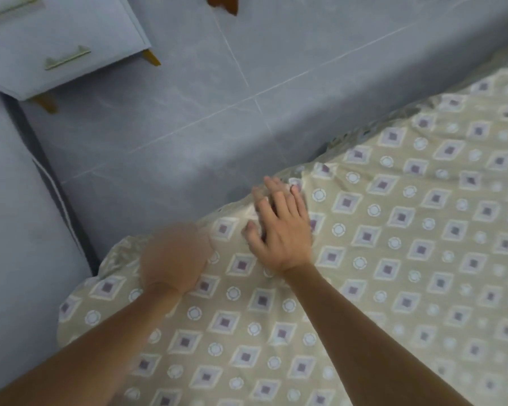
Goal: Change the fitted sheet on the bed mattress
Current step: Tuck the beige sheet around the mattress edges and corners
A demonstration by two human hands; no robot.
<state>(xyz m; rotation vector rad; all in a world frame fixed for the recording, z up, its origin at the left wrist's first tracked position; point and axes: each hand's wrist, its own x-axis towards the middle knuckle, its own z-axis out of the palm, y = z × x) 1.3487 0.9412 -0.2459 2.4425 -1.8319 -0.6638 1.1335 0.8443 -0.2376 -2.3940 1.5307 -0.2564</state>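
A beige fitted sheet (393,259) printed with purple diamonds and white circles covers the mattress, which fills the lower right of the head view. Its gathered edge runs diagonally along the mattress side. My right hand (282,227) lies flat on the sheet close to that edge, fingers spread and straight. My left hand (175,259) is on the sheet near the mattress corner; it is blurred by motion, and I cannot make out its fingers.
A grey tiled floor (217,98) lies beyond the bed edge. A white drawer unit (56,48) with metal handles and wooden legs stands at the upper left. A grey padded surface (18,230) with a dark stripe runs along the left side.
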